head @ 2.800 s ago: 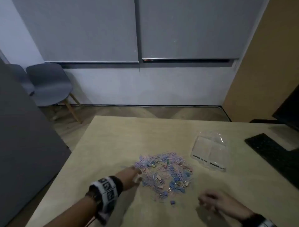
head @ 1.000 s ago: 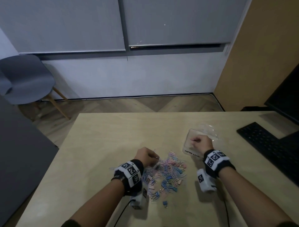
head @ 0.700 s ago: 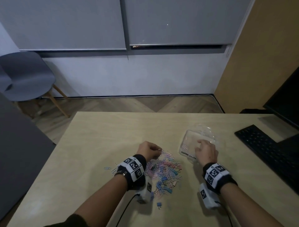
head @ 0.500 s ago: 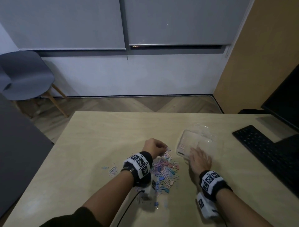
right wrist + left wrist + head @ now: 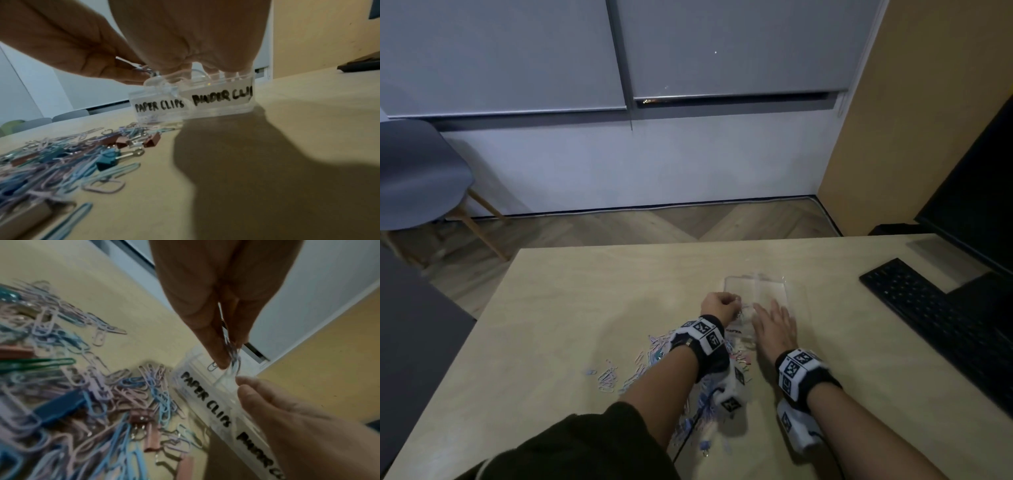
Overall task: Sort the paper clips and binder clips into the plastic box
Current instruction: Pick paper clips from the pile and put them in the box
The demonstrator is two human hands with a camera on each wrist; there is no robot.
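1. Plastic box (image 5: 763, 291) sits mid-bench (image 5: 571, 308), labelled front wall facing the person, long axis running left to right.
2. Left hand (image 5: 719, 305) pinches paper clips (image 5: 232, 352) over the "PAPER CLIPS" compartment; right hand (image 5: 774, 325) lies spread, fingers straight, on the box.
3. Clip pile (image 5: 654, 353) crowds the box's 7 o'clock; keyboard (image 5: 935, 315) at 3 o'clock; chair (image 5: 417, 178) on the floor at 10 o'clock.

handwritten black labels on the plastic box (image 5: 191, 104) front wall: "paper clips" on the left, "binder clips" (end cut off) on the right.
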